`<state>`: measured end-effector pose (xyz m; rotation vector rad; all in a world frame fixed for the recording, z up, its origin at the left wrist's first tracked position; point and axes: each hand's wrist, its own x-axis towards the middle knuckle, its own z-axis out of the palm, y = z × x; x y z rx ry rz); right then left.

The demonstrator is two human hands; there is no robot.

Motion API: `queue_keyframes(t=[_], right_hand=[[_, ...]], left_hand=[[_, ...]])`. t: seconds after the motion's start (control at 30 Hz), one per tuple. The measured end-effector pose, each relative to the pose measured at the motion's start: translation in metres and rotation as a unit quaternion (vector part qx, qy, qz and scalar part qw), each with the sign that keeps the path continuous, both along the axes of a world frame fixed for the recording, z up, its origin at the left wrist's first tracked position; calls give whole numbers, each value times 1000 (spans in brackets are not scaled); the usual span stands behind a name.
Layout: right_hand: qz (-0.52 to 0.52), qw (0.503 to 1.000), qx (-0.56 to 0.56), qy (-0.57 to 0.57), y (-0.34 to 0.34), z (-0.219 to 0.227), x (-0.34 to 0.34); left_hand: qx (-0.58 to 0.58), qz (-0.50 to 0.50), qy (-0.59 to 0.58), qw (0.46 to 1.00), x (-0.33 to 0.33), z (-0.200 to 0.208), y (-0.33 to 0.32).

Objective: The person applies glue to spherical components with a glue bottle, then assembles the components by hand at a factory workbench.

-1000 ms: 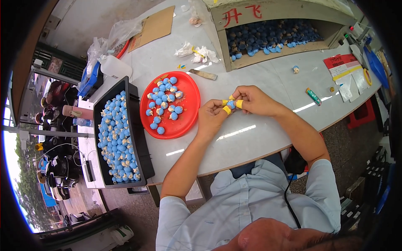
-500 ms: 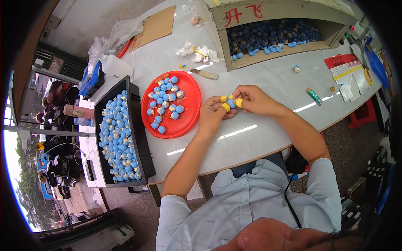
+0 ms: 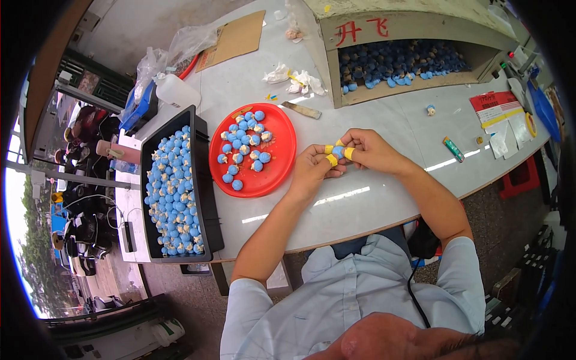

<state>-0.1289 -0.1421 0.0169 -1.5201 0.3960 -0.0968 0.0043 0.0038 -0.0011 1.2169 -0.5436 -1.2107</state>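
Observation:
Both of my hands meet over the table, with yellow tape wrapped round several fingertips. A small blue ball-shaped piece (image 3: 338,152) is pinched between them. My left hand (image 3: 313,168) grips it from the left with thumb and fingers. From the right, my right hand (image 3: 369,150) closes thumb and forefinger on the same piece. Fingers cover much of it. Left of my hands lies a round red tray (image 3: 273,171) with several blue and cream pieces (image 3: 244,141) on it. Farther left stands a long black bin (image 3: 207,204) filled with similar pieces (image 3: 174,186).
An open box (image 3: 414,90) at the back holds many dark blue pieces. Near it lie a flat scraper (image 3: 302,110), crumpled white tissue (image 3: 306,82) and a single piece (image 3: 431,110). A green tube (image 3: 453,149) and red-and-white card (image 3: 495,107) lie right. A white jug (image 3: 177,91) stands behind the bin.
The whole view has shifted slightly, so the table things sit a little lower and to the right. My hands still hold the blue piece, with the fingers drawn slightly closer round it.

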Motion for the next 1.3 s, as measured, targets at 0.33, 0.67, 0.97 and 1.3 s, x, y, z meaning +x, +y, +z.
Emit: queue_keyframes(t=[0.33, 0.67, 0.97, 1.3], right_hand=[[-5, 999, -24, -22, 3, -2, 3], [-139, 986, 7, -95, -10, 2, 1], [-316, 945, 29, -77, -38, -9, 1], [-261, 766, -583, 66, -69, 4, 52]], left_hand=[[-6, 13, -46, 999, 1, -3, -1], [-108, 137, 204, 963, 15, 11, 3], [-209, 227, 322, 895, 21, 18, 7], [-170, 137, 274, 937, 13, 5, 6]])
